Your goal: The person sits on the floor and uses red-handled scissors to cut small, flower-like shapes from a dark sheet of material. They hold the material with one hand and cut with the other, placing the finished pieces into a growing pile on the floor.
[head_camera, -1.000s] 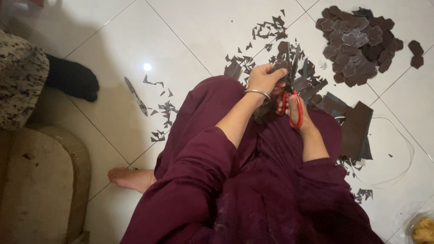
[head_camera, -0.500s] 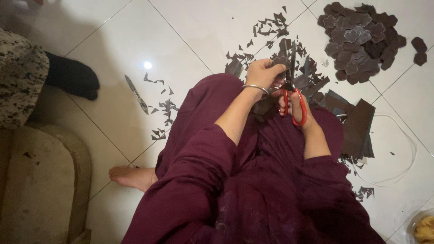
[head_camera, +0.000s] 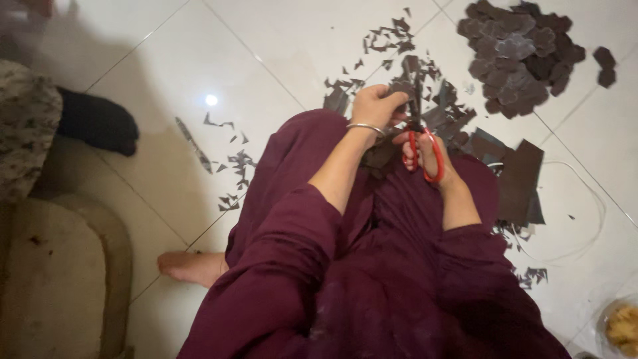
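Where the person sits, the floor [head_camera: 279, 40] is glossy white tile with thin grey grout lines, and a bright lamp reflection shows on one tile at the left. A beige cushioned seat [head_camera: 53, 272] occupies the near left corner, with a speckled fabric [head_camera: 23, 126] and a dark socked foot [head_camera: 100, 123] just beyond it at the left edge. The person's own bare foot [head_camera: 193, 264] rests on the tile beside the maroon garment [head_camera: 372, 279] that covers the lap.

The right hand [head_camera: 428, 156] is closed through the loops of red-handled scissors [head_camera: 420, 136], blades pointing away from the person. The left hand [head_camera: 375, 106], a metal bangle [head_camera: 365, 126] at its wrist, is clamped on a small dark sheet piece [head_camera: 405, 83] held over the far edge of the lap, meeting the scissor blades. Whether the blades are parted cannot be told.

Dark offcuts [head_camera: 236, 163] lie scattered on the tile to the left of the lap and beyond the hands. A heap of cut dark rounded pieces [head_camera: 518, 53] sits at the far right, well apart from the hands. Flat uncut dark sheets [head_camera: 518, 179] lie just to the right of the lap. A thin white cord [head_camera: 595, 199] loops on the tile to their right. A clear container [head_camera: 621, 326] holding something yellowish shows at the near right corner. No legible labels or signs are visible.
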Available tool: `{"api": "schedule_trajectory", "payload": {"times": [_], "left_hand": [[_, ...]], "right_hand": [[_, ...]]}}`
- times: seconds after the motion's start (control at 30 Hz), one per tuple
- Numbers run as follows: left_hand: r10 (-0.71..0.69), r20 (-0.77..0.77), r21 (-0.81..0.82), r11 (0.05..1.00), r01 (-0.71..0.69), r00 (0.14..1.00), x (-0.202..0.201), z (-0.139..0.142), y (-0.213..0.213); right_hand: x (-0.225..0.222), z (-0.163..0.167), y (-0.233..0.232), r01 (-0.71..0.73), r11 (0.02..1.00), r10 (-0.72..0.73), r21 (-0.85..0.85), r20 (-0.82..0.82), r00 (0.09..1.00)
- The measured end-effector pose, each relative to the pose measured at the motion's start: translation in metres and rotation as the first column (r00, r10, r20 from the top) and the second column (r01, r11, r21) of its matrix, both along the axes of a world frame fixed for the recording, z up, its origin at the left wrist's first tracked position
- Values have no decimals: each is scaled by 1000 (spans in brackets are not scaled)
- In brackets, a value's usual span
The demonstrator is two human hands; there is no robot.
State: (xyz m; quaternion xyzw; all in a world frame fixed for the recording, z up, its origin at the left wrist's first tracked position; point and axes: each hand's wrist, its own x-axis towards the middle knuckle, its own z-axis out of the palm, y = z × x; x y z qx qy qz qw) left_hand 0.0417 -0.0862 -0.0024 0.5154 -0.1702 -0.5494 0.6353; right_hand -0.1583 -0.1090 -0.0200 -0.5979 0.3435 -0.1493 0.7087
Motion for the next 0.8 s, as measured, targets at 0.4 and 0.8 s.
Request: {"api": "schedule_trajectory", "payload": {"times": [0.4, 0.8], "left_hand": [[21, -2, 30, 999, -21, 1000, 9, 10, 10], [39, 53, 12, 999, -40, 998, 5, -3, 5]], "right_hand": [[2, 1, 6, 14, 1000, -14, -4, -38, 999], [0, -7, 0, 94, 995, -95, 18, 48, 994]]}}
